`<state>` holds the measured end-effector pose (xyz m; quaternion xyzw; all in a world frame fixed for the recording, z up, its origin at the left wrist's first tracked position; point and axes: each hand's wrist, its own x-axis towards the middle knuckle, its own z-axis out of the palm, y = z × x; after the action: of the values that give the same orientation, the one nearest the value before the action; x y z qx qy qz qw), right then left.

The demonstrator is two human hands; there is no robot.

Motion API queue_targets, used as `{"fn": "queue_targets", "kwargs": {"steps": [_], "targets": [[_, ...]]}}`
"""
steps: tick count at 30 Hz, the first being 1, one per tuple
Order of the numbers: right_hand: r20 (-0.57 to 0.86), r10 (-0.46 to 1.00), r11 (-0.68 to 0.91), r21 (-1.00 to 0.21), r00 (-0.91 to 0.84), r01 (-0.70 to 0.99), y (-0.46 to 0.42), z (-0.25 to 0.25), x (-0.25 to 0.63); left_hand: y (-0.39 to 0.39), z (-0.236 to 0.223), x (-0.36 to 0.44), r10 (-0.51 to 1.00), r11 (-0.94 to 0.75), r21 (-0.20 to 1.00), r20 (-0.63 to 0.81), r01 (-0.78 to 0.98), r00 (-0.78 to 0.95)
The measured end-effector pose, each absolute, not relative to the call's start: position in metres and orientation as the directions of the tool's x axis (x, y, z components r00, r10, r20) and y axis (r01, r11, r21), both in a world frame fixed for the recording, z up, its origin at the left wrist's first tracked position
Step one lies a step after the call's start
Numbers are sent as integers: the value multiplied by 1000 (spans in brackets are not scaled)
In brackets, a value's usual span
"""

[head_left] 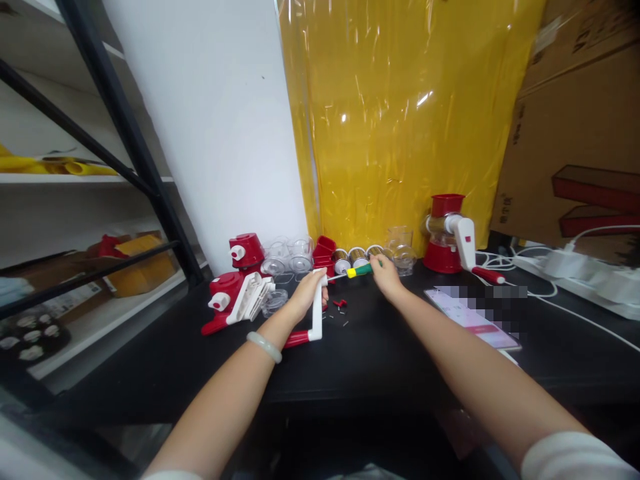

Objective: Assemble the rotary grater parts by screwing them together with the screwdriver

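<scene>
My left hand (306, 295) is closed around the upper end of a white crank handle (317, 317), whose red grip (297, 339) points down to the left. In my right hand (386, 275) is a screwdriver (359, 271) with a green and yellow handle. Its shaft points left at the crank's upper end; whether the tip touches a screw is too small to tell. Below the hands, a small red part (340, 303) and several tiny screws (345, 323) lie on the black table (350, 373).
Red grater bases (246, 250), white crank arms (254, 297), clear plastic parts (287, 253) and metal drums (357, 257) stand along the back. At right are an assembled rotary grater (444, 237), a tablet-like device (470, 317), white cables (545, 283) and a power strip (595, 277).
</scene>
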<state>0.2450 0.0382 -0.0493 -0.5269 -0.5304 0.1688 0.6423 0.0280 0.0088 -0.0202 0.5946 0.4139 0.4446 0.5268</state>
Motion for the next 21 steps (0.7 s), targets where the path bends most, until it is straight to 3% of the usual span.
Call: {"fn": "queue_targets", "kwargs": {"steps": [14,21], "targets": [[492,795,435,-870,355,232,47,-55,246,14,-21,24,965,-46,998,52,-30,259],[349,903,311,-934,249,178,37,-51,244,15,-21,24,968,-134,990,123,37,220]]}}
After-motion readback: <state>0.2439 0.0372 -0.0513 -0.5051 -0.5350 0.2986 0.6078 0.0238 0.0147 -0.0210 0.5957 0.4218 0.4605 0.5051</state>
